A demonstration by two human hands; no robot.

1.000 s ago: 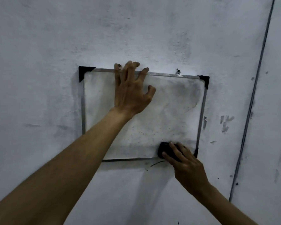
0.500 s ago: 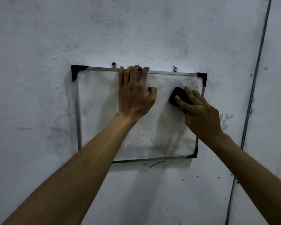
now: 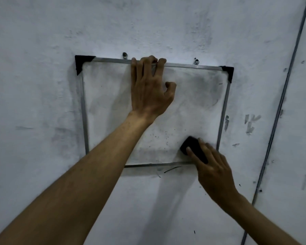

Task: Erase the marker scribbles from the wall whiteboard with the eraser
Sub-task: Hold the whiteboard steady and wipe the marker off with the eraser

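Down from the upper right of the whiteboard [image 3: 104,112] to its lower right corner: eraser [image 3: 193,147], pinched between thumb and blurred fingers of the right hand [image 3: 214,170], flat against the surface. Braces the top rail [image 3: 193,64] with the left hand [image 3: 148,89], fingers close together and hooked over, thumb curled apart. Risks overrunning the bottom rail [image 3: 148,165] onto the wall [image 3: 42,50], or rocking the board on its hooks [image 3: 125,55]. Looks mostly wiped: grey smear upper right, dark specks above the eraser.
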